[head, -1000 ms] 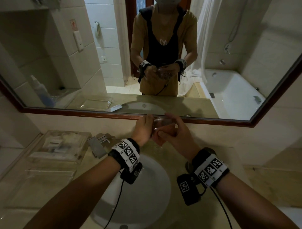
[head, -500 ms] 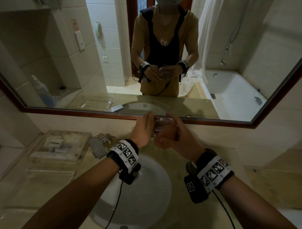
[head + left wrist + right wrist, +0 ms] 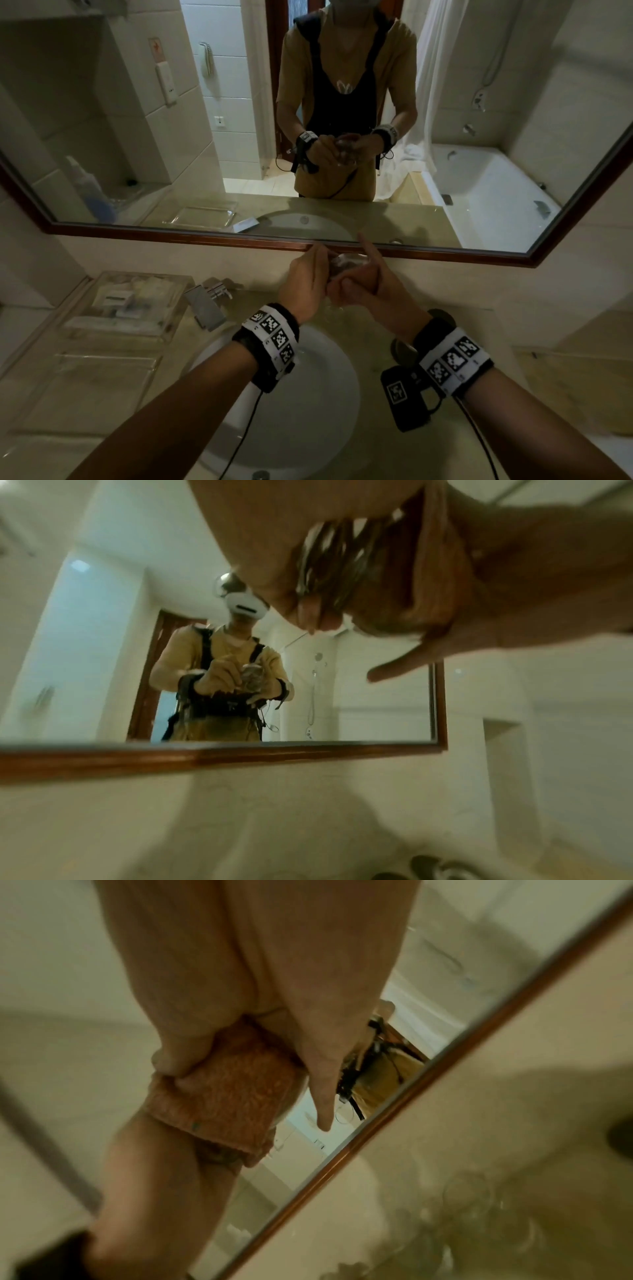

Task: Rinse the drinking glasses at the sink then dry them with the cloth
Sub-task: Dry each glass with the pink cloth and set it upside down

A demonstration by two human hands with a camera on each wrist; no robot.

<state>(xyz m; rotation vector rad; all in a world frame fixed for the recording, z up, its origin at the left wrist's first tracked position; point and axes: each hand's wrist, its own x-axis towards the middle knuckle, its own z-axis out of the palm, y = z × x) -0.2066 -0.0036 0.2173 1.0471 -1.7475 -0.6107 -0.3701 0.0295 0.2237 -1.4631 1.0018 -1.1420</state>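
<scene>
A clear drinking glass (image 3: 346, 264) is held up in front of the mirror's lower frame, behind the sink (image 3: 308, 404). My left hand (image 3: 303, 284) grips it from the left, fingers curled round its wall (image 3: 335, 561). My right hand (image 3: 373, 284) holds an orange cloth (image 3: 232, 1096) bunched against the glass, with thumb and lower fingers curled on the cloth and the forefinger sticking out straight. In the left wrist view the cloth (image 3: 435, 588) shows folded over and into the glass. Most of the glass is hidden by both hands.
A chrome faucet (image 3: 209, 301) stands left of the basin, beside a clear tray of toiletries (image 3: 130, 301). The wood-framed mirror (image 3: 445, 255) is just behind the hands. Blurred clear glassware (image 3: 469, 1191) stands on the counter to the right.
My right hand has turned with the cloth on the glass, and its forefinger now points up. The left hand keeps its grip in nearly the same place.
</scene>
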